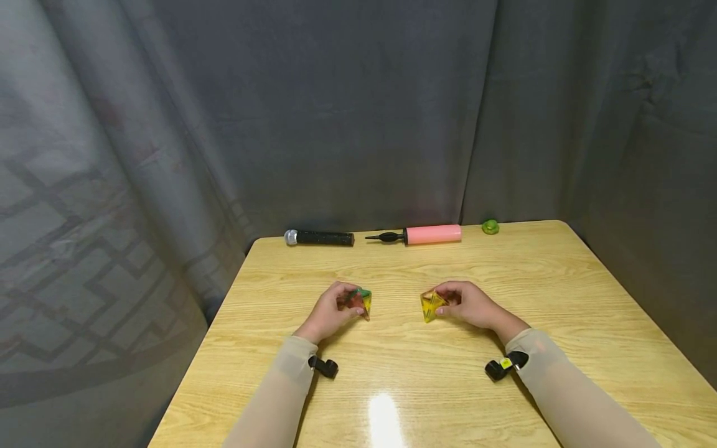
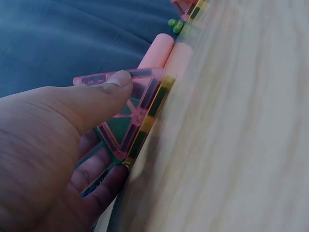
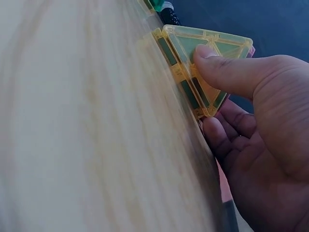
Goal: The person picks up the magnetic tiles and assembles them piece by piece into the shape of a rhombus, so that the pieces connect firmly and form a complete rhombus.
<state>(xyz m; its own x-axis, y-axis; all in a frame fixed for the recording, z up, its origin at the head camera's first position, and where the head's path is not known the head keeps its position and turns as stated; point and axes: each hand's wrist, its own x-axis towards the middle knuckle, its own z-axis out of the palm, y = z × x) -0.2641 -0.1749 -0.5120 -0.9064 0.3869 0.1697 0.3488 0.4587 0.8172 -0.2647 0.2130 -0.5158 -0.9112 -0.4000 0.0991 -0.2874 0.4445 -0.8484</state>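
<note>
Two small pyramids of see-through magnetic tiles stand apart near the table's middle. My left hand point(image 1: 333, 311) grips the left magnetic tile pyramid point(image 2: 133, 111), which has pink, green and yellow triangle sides. Its thumb lies on the pink side, with the other fingers behind. Across a short gap, my right hand point(image 1: 467, 303) holds the right magnetic tile pyramid point(image 3: 212, 53), thumb on a yellow triangle. A pink edge shows behind that yellow side. Both pyramids are low, close over the tabletop, and their far sides are partly hidden by the fingers.
Along the back edge of the wooden table point(image 1: 392, 361) lie a black microphone point(image 1: 325, 238), a pink hand pump point(image 1: 432, 234) with a black nozzle, and a small green toy point(image 1: 490, 226). Grey curtains point(image 1: 347, 118) hang behind and at both sides.
</note>
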